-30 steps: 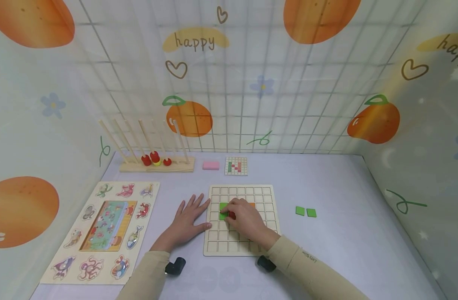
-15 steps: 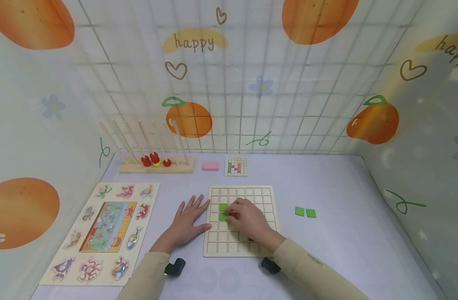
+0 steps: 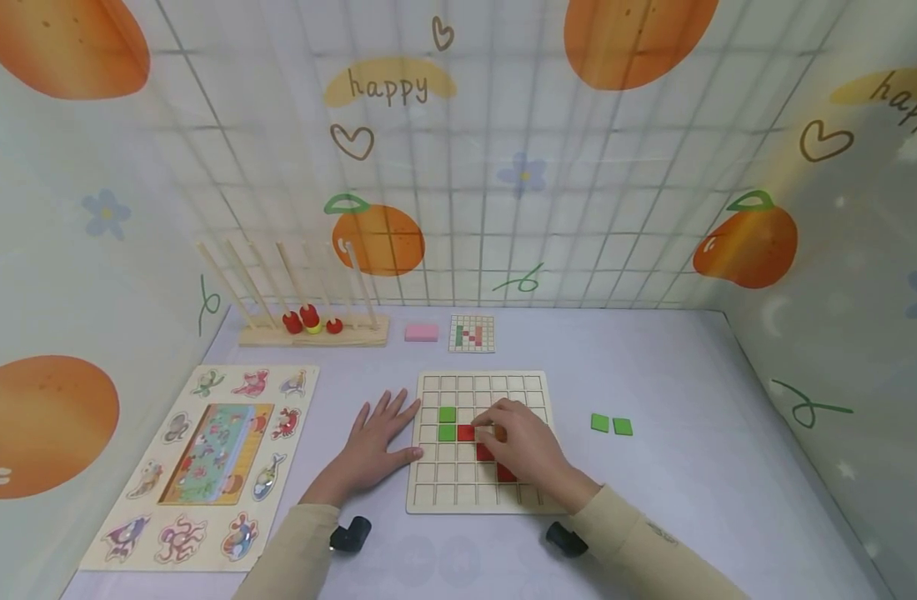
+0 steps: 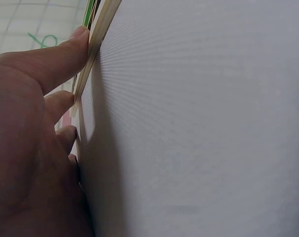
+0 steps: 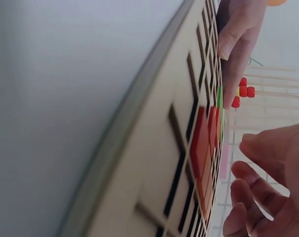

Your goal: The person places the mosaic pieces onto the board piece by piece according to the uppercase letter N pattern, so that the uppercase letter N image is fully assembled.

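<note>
A pale wooden grid board (image 3: 428,497) lies mid-table, its cells partly filled with coloured tiles. Two green tiles (image 3: 447,423) sit one above the other at its left, with a red tile (image 3: 466,432) beside the lower one. Further red squares (image 3: 507,473) step down toward the right, partly covered by my right hand (image 3: 526,450). That hand hovers over the board, fingers loosely bent; in the right wrist view, thumb and fingertips (image 5: 245,170) are apart with nothing between them. My left hand (image 3: 374,446) rests spread on the table, its thumb (image 4: 65,57) against the board's left edge.
Two loose green tiles (image 3: 611,425) lie right of the board. Behind it are a small pattern card (image 3: 473,333) and a pink block (image 3: 422,332). A peg stand (image 3: 353,336) with red and yellow beads stands back left. A sea-animal puzzle (image 3: 151,525) lies at the left.
My right hand has drawn back to the right from the green tiles, uncovering them and the red tile beside them. My left hand has stayed at the board's edge.
</note>
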The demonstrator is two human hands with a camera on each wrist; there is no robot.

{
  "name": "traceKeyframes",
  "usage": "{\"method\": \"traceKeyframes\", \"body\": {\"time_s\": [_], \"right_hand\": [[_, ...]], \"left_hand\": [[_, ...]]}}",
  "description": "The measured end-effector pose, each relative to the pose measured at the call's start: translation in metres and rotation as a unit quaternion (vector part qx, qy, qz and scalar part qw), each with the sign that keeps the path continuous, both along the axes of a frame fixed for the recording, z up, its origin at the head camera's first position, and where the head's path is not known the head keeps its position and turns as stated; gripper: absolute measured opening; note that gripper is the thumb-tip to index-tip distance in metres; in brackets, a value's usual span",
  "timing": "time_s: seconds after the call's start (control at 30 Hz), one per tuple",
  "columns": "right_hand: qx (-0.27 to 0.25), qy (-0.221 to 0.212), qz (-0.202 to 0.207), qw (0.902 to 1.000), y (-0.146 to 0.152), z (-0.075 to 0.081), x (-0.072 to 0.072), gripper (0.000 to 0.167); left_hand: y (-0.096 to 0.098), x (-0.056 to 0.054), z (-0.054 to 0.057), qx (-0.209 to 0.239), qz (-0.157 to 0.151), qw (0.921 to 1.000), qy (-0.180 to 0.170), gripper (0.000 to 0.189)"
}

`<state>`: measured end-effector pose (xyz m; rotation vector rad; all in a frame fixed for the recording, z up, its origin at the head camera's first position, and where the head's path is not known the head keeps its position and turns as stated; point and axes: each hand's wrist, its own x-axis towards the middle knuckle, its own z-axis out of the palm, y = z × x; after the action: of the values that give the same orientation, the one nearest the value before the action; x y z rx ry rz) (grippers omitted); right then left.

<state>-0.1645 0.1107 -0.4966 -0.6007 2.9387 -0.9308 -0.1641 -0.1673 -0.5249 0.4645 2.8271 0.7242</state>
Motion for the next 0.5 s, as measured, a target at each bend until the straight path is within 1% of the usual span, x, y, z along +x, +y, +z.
{"method": "traceKeyframes", "body": {"time_s": [0.2, 0.5], "right_hand": [[0.005, 0.006, -0.015, 0.9999, 0.014, 0.000, 0.004, 0.016], [-0.001, -0.020, -0.059, 0.9980, 0.037, 0.002, 0.009, 0.013]], "left_hand": [[0.000, -0.001, -0.002, -0.001, 0.002, 1.0000, -0.003, 0.082], [0.000, -0.001, -0.002, -0.003, 0.001, 1.0000, -0.005, 0.082]]}}
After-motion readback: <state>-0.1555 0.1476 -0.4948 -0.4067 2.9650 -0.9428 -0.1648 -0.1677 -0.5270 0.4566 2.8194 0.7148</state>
